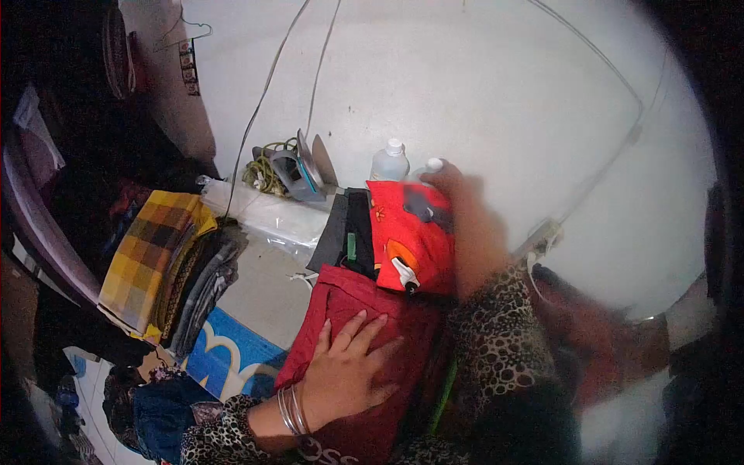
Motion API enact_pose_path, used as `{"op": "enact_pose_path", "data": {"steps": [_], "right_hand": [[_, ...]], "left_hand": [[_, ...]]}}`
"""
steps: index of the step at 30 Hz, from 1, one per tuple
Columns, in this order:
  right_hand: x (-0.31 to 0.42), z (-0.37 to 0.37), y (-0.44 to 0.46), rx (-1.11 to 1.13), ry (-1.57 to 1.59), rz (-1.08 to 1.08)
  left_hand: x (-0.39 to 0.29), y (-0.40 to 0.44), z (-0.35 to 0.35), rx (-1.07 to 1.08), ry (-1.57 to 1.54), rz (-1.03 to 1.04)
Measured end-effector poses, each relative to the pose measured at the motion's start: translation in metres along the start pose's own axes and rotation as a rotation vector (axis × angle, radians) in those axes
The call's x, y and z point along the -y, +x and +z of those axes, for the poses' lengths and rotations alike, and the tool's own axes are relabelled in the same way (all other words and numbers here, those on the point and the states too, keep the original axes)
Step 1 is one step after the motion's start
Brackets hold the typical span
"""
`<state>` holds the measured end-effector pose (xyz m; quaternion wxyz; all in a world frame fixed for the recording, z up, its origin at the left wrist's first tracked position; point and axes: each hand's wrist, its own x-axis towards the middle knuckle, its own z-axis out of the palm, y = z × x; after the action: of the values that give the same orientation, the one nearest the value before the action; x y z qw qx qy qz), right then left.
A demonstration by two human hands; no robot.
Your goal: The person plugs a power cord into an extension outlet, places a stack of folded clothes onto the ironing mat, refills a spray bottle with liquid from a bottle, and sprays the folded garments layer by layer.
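Note:
My left hand point(345, 380) lies flat on a dark red folded cloth point(411, 341), its fingers spread; metal bangles circle the wrist. My right hand point(457, 190) reaches up beside a bright red printed cloth point(395, 232), close to the cap of a small clear bottle point(432, 165). Motion blurs this hand, and its fingers are mostly hidden, so any grip cannot be made out. Directly left of that bottle stands another clear bottle point(390, 161) with a white cap. Black and grey folded cloths point(341, 232) lie beside the red printed one.
An iron point(298, 172) with a coiled cord stands near the wall point(434, 77). Clear plastic packaging point(271, 217) lies below it. At the left are a yellow checked cloth point(155, 248), a stack of dark folded cloths point(209, 279) and a blue printed panel point(232, 353).

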<state>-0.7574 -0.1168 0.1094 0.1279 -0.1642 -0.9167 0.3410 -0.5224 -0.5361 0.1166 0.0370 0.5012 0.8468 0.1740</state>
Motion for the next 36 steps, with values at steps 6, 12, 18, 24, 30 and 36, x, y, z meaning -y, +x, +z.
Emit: {"op": "enact_pose_path", "data": {"steps": [6, 12, 18, 24, 30, 36], "right_hand": [[-0.004, -0.012, -0.003, -0.160, -0.174, 0.070], [0.000, -0.019, -0.019, -0.281, -0.306, 0.197], [0.020, -0.054, -0.035, -0.313, 0.054, 0.157], [0.106, -0.167, -0.118, -0.400, 0.296, -0.029], [0.170, -0.262, -0.262, -0.350, 0.294, -0.097], [0.196, -0.274, -0.406, -0.224, 0.230, -0.100]], "left_hand": [[0.000, -0.001, 0.002, -0.025, -0.008, 0.003], [0.000, -0.001, 0.002, -0.036, 0.000, 0.004], [-0.001, -0.001, 0.002, -0.053, 0.001, 0.010], [-0.003, -0.001, 0.003, -0.078, 0.007, 0.002], [0.003, -0.001, 0.006, -0.086, -0.039, 0.043], [-0.051, -0.011, -0.054, -0.311, -0.278, 0.253]]}}
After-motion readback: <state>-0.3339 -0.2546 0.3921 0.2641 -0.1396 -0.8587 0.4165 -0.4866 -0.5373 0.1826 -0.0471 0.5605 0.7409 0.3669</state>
